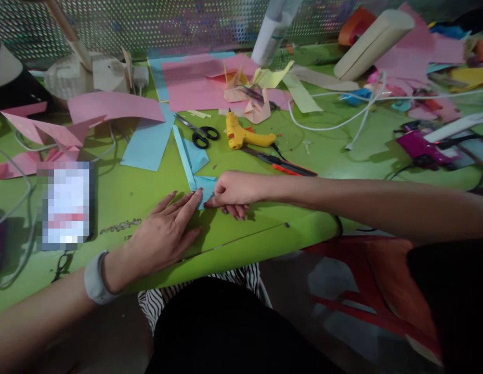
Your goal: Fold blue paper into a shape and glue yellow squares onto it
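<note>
A folded piece of light-blue paper [205, 188] lies on the green table near its front edge. My left hand [163, 228] rests flat with fingers stretched out, its fingertips on the paper's left side. Curled on the paper's right side is my right hand [235, 192], thumb pressing down at the lower edge; whether its fingers pinch the paper is hidden. A narrow blue strip [183, 156] and another folded blue piece [197, 156] extend just beyond. Behind them lie black-handled scissors [202, 136], a yellow glue gun [245, 134] and an orange-and-black cutter [284, 163].
A phone [66, 202] with a blurred screen lies at left near pink paper strips [116, 110]. Pink sheets [186, 83] and a white cable [323, 127] spread across the back. A paper roll [374, 44] lies at back right, and a red chair [350, 265] stands below the table.
</note>
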Action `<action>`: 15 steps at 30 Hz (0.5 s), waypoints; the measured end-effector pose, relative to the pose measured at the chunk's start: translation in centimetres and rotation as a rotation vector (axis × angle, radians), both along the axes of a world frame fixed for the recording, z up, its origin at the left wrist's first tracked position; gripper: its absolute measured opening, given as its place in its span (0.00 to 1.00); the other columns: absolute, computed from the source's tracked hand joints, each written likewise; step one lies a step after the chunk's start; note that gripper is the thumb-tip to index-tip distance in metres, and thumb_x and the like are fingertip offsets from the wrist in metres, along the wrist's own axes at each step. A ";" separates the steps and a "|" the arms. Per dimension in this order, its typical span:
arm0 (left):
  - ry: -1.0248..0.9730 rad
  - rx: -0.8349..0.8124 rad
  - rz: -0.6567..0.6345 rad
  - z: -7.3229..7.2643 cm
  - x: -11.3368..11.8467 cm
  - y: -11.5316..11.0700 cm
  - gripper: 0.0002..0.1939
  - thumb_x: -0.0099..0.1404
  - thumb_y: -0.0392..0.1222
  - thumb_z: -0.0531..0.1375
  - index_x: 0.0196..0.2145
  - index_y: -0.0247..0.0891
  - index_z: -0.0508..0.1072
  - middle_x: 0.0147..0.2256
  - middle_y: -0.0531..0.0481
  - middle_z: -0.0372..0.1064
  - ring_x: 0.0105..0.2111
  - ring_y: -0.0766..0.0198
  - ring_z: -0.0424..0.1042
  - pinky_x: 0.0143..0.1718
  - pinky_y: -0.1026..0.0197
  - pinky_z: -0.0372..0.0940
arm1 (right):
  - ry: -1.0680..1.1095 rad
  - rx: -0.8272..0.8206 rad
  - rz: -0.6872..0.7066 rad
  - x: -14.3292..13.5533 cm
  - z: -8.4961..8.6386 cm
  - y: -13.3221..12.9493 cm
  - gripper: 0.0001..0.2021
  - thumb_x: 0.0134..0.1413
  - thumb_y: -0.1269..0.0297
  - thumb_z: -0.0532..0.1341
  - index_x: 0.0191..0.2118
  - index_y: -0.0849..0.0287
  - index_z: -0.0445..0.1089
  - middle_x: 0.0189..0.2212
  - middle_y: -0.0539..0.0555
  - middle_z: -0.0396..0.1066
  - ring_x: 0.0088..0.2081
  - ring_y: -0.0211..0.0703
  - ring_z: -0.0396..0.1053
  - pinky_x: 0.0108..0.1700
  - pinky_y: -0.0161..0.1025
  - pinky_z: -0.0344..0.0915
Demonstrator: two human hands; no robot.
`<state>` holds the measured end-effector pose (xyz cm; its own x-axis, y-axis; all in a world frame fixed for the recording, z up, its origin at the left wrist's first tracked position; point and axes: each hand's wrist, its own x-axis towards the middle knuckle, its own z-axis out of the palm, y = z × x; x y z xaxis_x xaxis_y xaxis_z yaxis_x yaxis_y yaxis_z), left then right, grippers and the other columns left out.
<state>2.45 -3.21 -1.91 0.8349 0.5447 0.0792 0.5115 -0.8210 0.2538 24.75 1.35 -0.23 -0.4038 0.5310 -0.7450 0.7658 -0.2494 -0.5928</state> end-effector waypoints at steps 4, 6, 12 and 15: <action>-0.052 -0.102 0.085 1.8 0.2 1.2 0.26 0.70 0.46 0.51 0.61 0.30 0.59 0.56 0.34 0.68 0.54 0.51 0.70 0.54 0.50 0.66 | 0.012 0.008 0.012 0.1 -0.4 0.2 0.21 0.57 0.52 0.62 0.21 0.61 0.63 0.12 0.48 0.67 0.14 0.32 0.65 0.19 0.30 0.57; -0.038 -0.169 0.333 2.7 0.8 2.0 0.20 0.67 0.51 0.54 0.48 0.33 0.70 0.43 0.38 0.76 0.41 0.52 0.76 0.41 0.53 0.70 | 0.026 0.001 0.017 0.2 -0.3 0.2 0.22 0.56 0.50 0.63 0.20 0.61 0.63 0.12 0.48 0.67 0.13 0.31 0.65 0.18 0.30 0.55; 0.184 -1.074 0.473 3.4 3.1 4.8 0.19 0.64 0.54 0.55 0.23 0.38 0.67 0.22 0.49 0.75 0.19 0.65 0.72 0.20 0.65 0.60 | 0.036 0.028 0.039 0.1 0.1 0.2 0.21 0.58 0.53 0.62 0.20 0.61 0.63 0.12 0.48 0.67 0.13 0.31 0.65 0.18 0.30 0.55; 0.176 -1.167 0.481 2.9 3.4 5.7 0.19 0.60 0.55 0.60 0.21 0.37 0.69 0.22 0.48 0.76 0.20 0.65 0.73 0.21 0.66 0.60 | 0.055 0.019 0.030 0.2 -0.1 0.1 0.21 0.59 0.54 0.62 0.20 0.60 0.63 0.12 0.48 0.67 0.13 0.31 0.65 0.18 0.30 0.58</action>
